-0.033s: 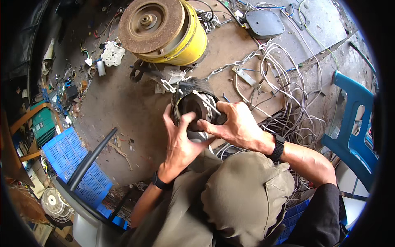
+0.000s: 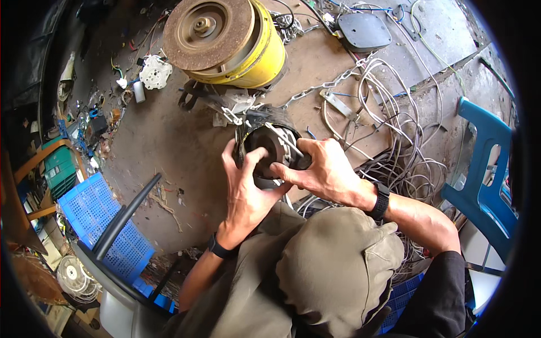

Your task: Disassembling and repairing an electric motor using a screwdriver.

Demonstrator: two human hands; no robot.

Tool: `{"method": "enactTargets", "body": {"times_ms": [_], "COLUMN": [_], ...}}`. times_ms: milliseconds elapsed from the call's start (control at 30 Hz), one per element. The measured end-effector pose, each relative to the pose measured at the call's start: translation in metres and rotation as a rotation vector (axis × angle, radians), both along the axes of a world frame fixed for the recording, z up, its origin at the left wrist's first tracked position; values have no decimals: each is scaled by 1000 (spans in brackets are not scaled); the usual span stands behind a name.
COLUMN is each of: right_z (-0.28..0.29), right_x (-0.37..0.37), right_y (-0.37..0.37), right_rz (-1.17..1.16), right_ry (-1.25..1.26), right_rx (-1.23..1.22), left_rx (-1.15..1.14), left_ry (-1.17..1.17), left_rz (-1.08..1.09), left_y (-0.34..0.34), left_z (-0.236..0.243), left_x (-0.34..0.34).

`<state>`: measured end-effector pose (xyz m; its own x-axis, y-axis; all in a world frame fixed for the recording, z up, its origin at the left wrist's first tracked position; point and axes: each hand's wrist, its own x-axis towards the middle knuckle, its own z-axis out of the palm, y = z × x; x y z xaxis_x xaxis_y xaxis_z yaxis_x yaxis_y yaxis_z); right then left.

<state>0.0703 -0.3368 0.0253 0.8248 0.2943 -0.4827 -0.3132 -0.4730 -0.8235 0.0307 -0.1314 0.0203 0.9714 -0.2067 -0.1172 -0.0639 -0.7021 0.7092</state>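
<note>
Between my hands is a dark, round, hollow housing [image 2: 257,137], which looks like a motor casing, with white wires [image 2: 285,138] along the right side of its opening. My left hand [image 2: 248,188] curls around the left and near rim, its index finger bent into the opening. From the right, my right hand [image 2: 324,172] grips the rim, thumb reaching over the opening toward the left fingers. A dark rounded piece [image 2: 304,162] shows between its thumb and fingers. What the fingertips touch inside is hard to make out.
Beyond the housing stands a yellow drum [image 2: 265,56] topped by a rusty disc [image 2: 208,34]. A metal chain [image 2: 321,87] and tangled grey cables [image 2: 394,112] lie right. A blue chair [image 2: 487,163] is at far right; a blue perforated crate [image 2: 104,219] and scrap lie left.
My left index finger has shifted slightly at the housing's opening. My right hand keeps its grip, and the whole view has moved a little.
</note>
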Motion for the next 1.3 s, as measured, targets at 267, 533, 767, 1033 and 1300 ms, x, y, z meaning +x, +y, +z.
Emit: {"method": "enactTargets", "body": {"times_ms": [267,533,767,1033,1300], "right_z": [-8,-39,-74,-60,-33], "right_x": [-2,2,5,14,18], "right_y": [-15,-25,-14,-23,-15], "right_rz": [183,-100,-59,48,31], "right_ry": [-195,-62,-136,55,200], "right_rx": [150,345,544,225,558], "left_rx": [346,351,438,250,39], "left_ry": [-190,-260,-196,-173,-119], "left_rz": [-72,-187,-256,-215,-89], "left_y": [-1,-5,-21,-8,6], "left_z": [14,14,27,24,44], "left_x": [12,31,52,40,28]}}
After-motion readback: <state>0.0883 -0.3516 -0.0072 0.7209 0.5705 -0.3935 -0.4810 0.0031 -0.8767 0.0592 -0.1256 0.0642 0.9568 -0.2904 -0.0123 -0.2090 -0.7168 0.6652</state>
